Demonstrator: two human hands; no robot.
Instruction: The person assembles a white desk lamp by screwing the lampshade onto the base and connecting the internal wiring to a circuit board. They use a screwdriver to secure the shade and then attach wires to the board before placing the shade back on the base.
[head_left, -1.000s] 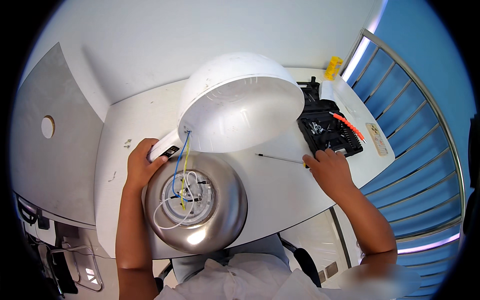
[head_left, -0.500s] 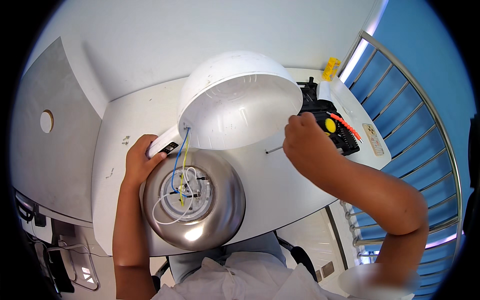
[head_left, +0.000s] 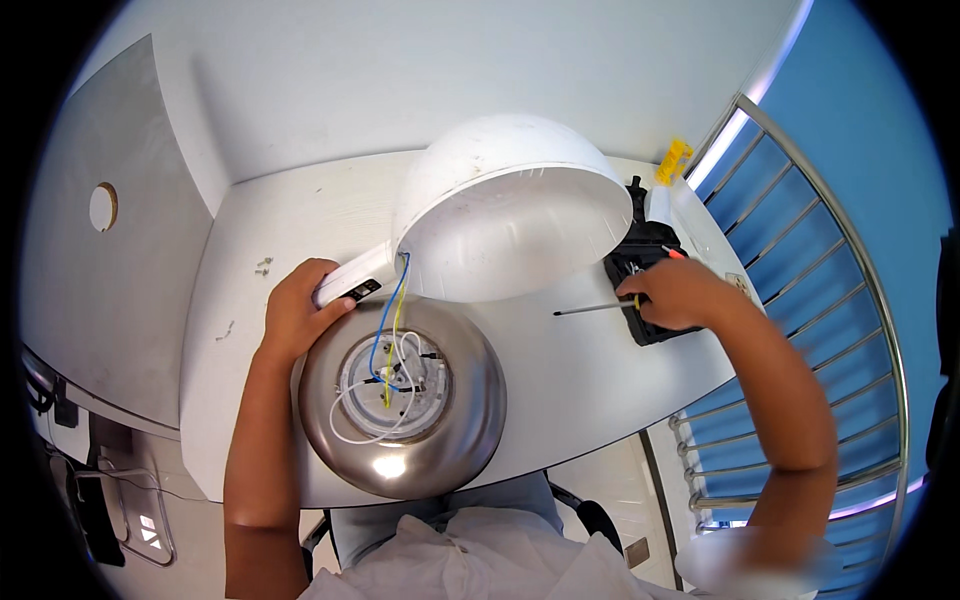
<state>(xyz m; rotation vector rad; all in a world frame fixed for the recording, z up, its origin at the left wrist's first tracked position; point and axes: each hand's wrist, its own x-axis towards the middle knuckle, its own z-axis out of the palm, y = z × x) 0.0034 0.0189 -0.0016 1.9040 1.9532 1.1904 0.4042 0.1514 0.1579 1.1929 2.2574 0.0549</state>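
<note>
My left hand [head_left: 303, 308] is wrapped round the white handle [head_left: 345, 285] of a white dome-shaped shell [head_left: 510, 225], which lies tipped on its side with its hollow toward me. Blue, yellow-green and white wires run from the handle's end to the round base of a shiny metal pot [head_left: 470, 430], which lies bottom up close to my body. In my right hand [head_left: 675, 295] is a screwdriver [head_left: 590, 309], its thin shaft pointing left. That hand is over the black tool case [head_left: 650, 330]; my fingers hide most of the screwdriver's handle.
A yellow box [head_left: 674, 160] stands at the table's back right corner. Small screws [head_left: 263, 267] lie on the white table [head_left: 230, 400] at the left. A grey panel with a round hole [head_left: 120, 270] rises on the left, and a metal railing [head_left: 850, 230] curves along the right.
My right hand has moved right, carrying the screwdriver from beside the shell's rim to above the tool case. The left hand keeps its hold on the handle. The whole view has shifted slightly.
</note>
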